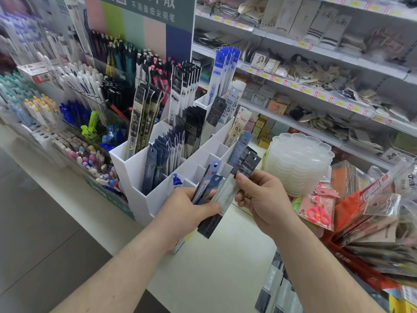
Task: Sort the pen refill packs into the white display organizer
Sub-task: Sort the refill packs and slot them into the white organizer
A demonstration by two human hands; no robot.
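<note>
Refill packs held over white display organizer (144, 177), two hands engaged.
Left hand (187, 211) grips a fanned bundle of refill packs (211, 195), at least four, exact count unclear. Right hand (261, 195) pinches the top of one pale pack (228, 193) in the bundle, just before the organizer's front compartments.

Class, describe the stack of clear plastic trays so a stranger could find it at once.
Start at the white display organizer on the counter. Look just to its right, beyond the right hand: the stack of clear plastic trays sits there. Unlike the flat packets around it, it is round, translucent and scallop-edged.
</note>
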